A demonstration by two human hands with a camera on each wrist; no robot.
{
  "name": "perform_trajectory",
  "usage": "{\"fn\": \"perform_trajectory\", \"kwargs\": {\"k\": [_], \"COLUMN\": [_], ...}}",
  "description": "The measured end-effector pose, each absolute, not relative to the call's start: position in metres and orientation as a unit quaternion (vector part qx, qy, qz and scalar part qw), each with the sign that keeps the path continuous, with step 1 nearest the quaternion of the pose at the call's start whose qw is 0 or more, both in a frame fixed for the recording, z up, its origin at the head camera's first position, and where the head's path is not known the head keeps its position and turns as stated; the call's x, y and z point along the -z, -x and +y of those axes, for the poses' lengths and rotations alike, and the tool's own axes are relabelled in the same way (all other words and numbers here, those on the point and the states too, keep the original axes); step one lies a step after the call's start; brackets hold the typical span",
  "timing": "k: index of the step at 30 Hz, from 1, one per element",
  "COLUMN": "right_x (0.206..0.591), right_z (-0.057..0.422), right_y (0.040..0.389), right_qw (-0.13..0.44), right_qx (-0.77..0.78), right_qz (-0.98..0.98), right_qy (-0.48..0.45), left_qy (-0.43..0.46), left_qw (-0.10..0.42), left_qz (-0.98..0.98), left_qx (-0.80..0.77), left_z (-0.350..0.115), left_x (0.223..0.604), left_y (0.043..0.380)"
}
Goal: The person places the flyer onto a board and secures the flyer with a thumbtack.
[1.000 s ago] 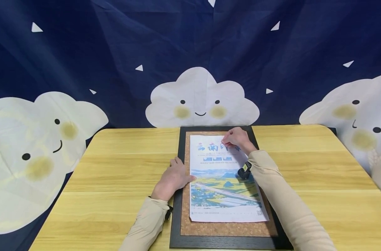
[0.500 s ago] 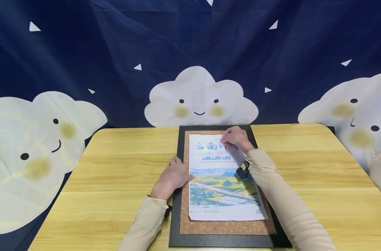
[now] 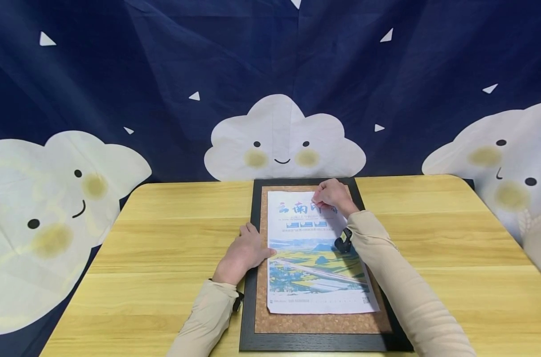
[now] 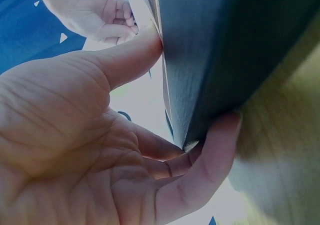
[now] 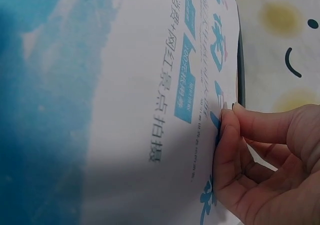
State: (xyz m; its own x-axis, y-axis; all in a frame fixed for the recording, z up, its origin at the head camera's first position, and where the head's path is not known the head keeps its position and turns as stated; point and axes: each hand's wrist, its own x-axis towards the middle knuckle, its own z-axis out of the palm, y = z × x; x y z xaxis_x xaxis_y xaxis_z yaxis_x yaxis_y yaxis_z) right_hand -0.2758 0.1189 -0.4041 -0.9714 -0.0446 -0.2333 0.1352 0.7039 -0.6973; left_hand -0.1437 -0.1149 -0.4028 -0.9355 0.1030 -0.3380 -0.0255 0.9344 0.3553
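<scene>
A printed poster point(image 3: 293, 280) with a landscape picture and Chinese lettering lies on a cork board point(image 3: 317, 325) in a black frame point(image 3: 297, 342). My left hand point(image 3: 243, 254) grips the frame's left side. In the left wrist view, its thumb point(image 4: 135, 55) lies over the top by the paper's edge and its fingers point(image 4: 210, 170) curl round the outer side. At the poster's upper part, my right hand point(image 3: 335, 195) has thumb and forefinger pinched together over the lettering. A tiny dark bit point(image 5: 233, 105) shows between those fingertips, mostly hidden; I cannot tell its kind.
The board lies on a light wooden table point(image 3: 163, 277), its far edge near the table's back edge. Behind hangs a dark blue curtain point(image 3: 172, 49) with smiling clouds. Black camera mounts point(image 3: 343, 241) sit on the wrists.
The head view has shifted slightly. Both hands keep their places, the left on the frame and the right over the poster's lettering.
</scene>
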Motion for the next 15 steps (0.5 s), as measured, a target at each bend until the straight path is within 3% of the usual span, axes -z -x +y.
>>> {"fn": "perform_trajectory", "kwargs": {"k": [15], "right_x": [0.4074], "right_z": [0.1167], "right_y": [0.2829], "right_qw": [0.136], "right_qx": [0.378], "right_qz": [0.915], "right_qy": [-0.034], "left_qy": [-0.016], "left_qw": [0.182], "left_qz": [0.966], "left_qx": [-0.181], "left_z": [-0.1146], "left_x": [0.4031], "left_y": [0.1446]}}
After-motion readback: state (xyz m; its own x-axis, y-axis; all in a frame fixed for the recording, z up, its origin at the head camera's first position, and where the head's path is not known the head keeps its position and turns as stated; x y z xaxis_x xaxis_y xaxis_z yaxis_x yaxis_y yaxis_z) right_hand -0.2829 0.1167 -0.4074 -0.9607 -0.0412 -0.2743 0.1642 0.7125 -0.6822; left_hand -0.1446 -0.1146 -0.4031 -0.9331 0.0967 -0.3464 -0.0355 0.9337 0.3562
